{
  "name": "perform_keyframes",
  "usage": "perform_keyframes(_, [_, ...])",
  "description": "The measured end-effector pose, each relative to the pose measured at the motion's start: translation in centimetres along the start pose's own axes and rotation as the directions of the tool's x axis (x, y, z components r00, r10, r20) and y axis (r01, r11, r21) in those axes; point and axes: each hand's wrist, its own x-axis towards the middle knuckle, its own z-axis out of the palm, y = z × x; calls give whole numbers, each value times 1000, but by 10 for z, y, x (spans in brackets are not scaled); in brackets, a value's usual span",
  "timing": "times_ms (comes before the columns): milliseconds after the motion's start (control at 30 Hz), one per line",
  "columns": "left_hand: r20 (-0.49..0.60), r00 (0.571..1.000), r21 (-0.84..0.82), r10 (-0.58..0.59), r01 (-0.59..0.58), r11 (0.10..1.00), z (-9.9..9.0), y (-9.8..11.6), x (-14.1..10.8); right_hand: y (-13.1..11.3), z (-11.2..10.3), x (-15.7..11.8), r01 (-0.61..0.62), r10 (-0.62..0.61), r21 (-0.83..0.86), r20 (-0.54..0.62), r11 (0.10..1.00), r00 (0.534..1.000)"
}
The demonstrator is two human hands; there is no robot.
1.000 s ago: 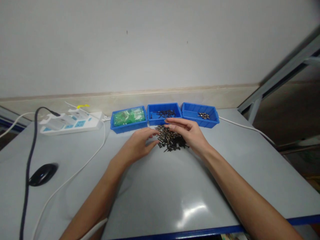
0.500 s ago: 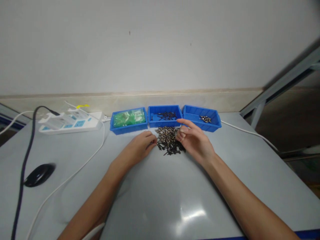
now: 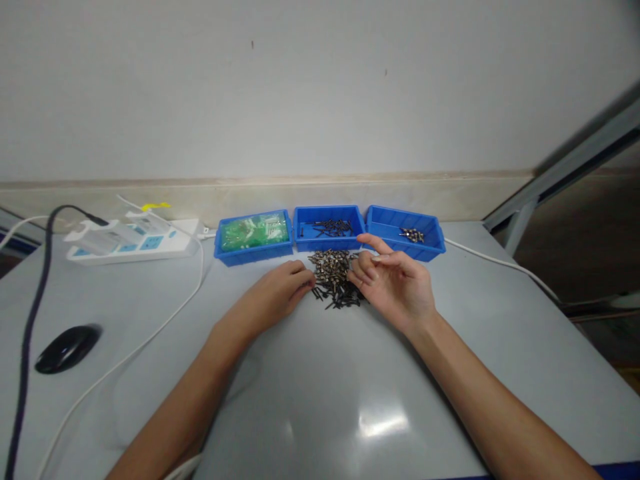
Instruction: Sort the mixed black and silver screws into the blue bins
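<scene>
A heap of small screws [image 3: 333, 267] lies on the table, silvery toward the back and black along the front. At its left edge rests my left hand [image 3: 285, 287], fingers curled and pressed together. Dark bits show by those fingertips, but I cannot make out what they hold. My right hand [image 3: 397, 283] is turned partly palm up over the heap's right side. Its index finger points toward the middle blue bin [image 3: 327, 245], while the thumb lies against the curled fingers. Anything pinched there is hidden. Black screws [image 3: 334, 228] lie inside the middle bin.
The right blue bin [image 3: 395, 245] contains a few silvery screws [image 3: 413, 234]. In the left blue bin [image 3: 255, 255] sits a green plastic-wrapped pack [image 3: 255, 231]. A white power strip [image 3: 185, 248], a black mouse [image 3: 69, 349], and a white cable [image 3: 145, 352] occupy the left side.
The view has shifted slightly. My right thumb has straightened a little and the palm has opened up more to view. My left hand stays at the heap's left edge.
</scene>
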Motion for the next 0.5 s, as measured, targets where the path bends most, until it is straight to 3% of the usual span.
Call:
perform_keyframes(333, [45,999,4,-30,30,1000,-5,2,-2,1,1,-3,7,-1,-107,50,994,999])
perform_keyframes(500, [-54,998,-44,-24,22,999,-10,6,1,2,-1,-2,45,-40,-230,27,972,999])
